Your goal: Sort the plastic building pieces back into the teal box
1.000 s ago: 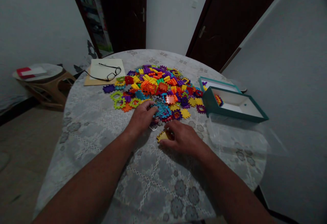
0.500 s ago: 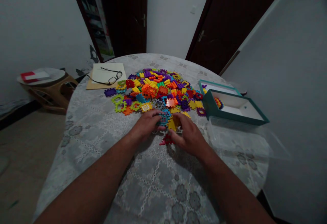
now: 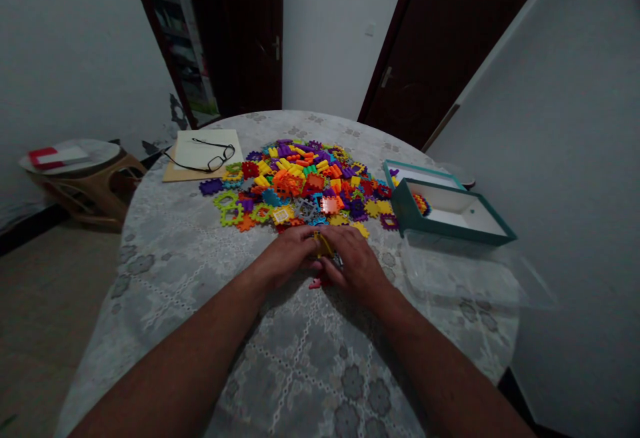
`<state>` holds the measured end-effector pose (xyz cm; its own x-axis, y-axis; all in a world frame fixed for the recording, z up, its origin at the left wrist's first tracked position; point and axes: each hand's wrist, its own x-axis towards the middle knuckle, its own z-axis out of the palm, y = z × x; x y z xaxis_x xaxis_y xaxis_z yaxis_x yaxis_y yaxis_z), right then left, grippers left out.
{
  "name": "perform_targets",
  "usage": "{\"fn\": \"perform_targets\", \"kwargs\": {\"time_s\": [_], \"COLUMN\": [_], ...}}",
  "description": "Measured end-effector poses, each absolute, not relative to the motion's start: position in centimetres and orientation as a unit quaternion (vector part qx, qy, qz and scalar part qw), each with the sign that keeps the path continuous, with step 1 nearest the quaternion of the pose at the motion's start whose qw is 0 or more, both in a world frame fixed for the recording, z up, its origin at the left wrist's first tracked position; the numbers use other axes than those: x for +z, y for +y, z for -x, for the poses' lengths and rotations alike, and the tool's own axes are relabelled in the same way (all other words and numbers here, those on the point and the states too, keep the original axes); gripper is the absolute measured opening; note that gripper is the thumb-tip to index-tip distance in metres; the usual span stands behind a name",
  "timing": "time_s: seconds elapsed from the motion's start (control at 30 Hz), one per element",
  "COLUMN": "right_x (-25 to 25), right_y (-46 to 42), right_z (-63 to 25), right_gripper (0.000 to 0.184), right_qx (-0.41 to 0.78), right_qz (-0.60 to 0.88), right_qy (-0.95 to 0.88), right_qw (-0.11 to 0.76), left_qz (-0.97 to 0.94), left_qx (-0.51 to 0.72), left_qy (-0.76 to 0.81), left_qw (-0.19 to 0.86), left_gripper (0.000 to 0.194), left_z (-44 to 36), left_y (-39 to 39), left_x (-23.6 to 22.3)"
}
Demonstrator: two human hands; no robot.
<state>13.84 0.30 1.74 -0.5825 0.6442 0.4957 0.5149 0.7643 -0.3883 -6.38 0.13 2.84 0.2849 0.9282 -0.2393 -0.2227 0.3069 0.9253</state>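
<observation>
My hands have just come close together, on the near side of the big pile [image 3: 300,170]. My right hand [image 3: 356,259] pinches the yellow piece [image 3: 325,245] between thumb and fingers — now it's right by my left hand [image 3: 286,253]. The blue piece my left hand held is hidden now, so I can't tell that grip. I think the two pieces are meeting — a red piece [image 3: 315,283] lies nearer me than the pile.

No lettering, brand or number is legible on the plastic building pieces [image 3: 289,185], teal box [image 3: 450,224] or red-and-white packet [image 3: 59,157].
</observation>
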Motion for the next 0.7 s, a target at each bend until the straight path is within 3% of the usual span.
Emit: {"fn": "perform_targets", "kwargs": {"time_s": [0.2, 0.4, 0.7], "right_x": [0.5, -1.4, -2.1], "right_y": [2.2, 4.2, 5.1], "right_z": [-15.5, -17.0, -17.0], "right_gripper": [0.043, 0.031, 0.027], "right_qx": [0.098, 0.111, 0.161], "right_qz": [0.468, 0.587, 0.616], "right_qy": [-0.782, -0.747, -0.709], "right_qw": [0.400, 0.291, 0.302], "left_qz": [-0.358, -0.311, -0.309], "left_qx": [0.472, 0.504, 0.507], "left_qy": [0.462, 0.478, 0.469], "left_qw": [0.660, 0.649, 0.654], "left_gripper": [0.031, 0.027, 0.030], "left_z": [6.3, 6.3, 6.4], "left_y": [0.7, 1.1, 1.0], "left_x": [3.0, 2.8, 2.2]}}
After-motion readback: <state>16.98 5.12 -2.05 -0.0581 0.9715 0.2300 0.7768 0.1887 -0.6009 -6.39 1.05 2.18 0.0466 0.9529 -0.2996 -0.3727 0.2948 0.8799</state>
